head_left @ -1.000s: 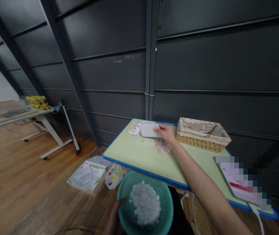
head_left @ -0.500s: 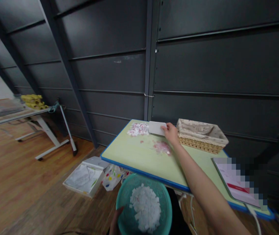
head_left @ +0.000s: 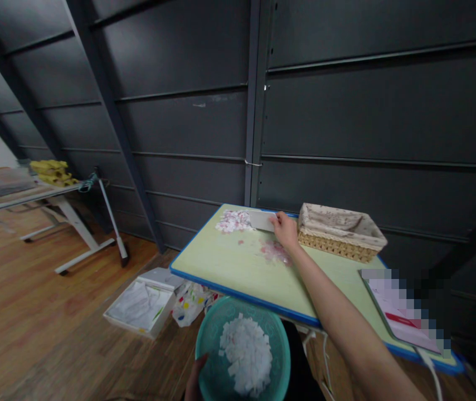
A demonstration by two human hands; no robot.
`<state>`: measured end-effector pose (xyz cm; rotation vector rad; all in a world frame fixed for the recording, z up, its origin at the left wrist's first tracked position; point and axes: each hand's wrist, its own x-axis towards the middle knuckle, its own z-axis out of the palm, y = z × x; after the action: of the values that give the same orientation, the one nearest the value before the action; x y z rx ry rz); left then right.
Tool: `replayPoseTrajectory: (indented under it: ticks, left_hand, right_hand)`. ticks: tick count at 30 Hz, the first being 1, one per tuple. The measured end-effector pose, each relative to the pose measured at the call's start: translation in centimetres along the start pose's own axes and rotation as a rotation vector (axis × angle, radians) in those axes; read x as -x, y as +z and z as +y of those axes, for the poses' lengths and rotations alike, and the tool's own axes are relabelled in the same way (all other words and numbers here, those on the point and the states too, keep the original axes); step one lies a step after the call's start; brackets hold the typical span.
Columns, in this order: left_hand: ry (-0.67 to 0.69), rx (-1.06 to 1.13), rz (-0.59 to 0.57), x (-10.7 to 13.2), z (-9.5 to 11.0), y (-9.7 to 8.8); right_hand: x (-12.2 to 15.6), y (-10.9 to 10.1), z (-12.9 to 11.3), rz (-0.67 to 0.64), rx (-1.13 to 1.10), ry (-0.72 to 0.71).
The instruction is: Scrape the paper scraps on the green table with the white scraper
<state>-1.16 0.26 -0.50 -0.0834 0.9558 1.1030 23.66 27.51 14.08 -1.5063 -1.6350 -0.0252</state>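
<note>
My right hand (head_left: 285,229) reaches across the pale green table (head_left: 225,264) and grips a white card (head_left: 262,220) held low near the far edge. Just left of the card lies a heap of small white and pink paper bits (head_left: 233,221). A second pinkish patch of bits (head_left: 275,252) lies under my wrist. My left hand (head_left: 196,379) holds a teal bowl (head_left: 210,340) by its rim, below the table's near edge. The bowl is heaped with white paper bits (head_left: 246,353).
A wicker basket (head_left: 340,231) with a cloth lining stands right of my hand. Papers (head_left: 401,309) lie at the table's right end. On the wooden floor lie a white box (head_left: 140,303) and a spotted bag (head_left: 190,301). Another table (head_left: 29,192) stands far left.
The card went from lying flat near the heap to lifted at the far edge, then dropped low again beside the heap. The view has shifted slightly left.
</note>
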Motion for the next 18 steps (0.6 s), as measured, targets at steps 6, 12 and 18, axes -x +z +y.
replayPoseTrajectory:
  ticks: [6, 12, 18]
  left_hand:
    - [-0.002, -0.013, 0.000, 0.16, 0.25, 0.24]
    - [0.001, -0.020, -0.006, 0.28, 0.26, 0.31]
    - [0.003, -0.024, -0.015, 0.31, 0.29, 0.42]
  right_hand:
    - [0.14, 0.00, -0.33, -0.030, 0.015, -0.015]
    - [0.01, -0.40, -0.32, 0.018, 0.049, 0.021]
    - [-0.12, -0.46, -0.29, 0.002, 0.070, 0.042]
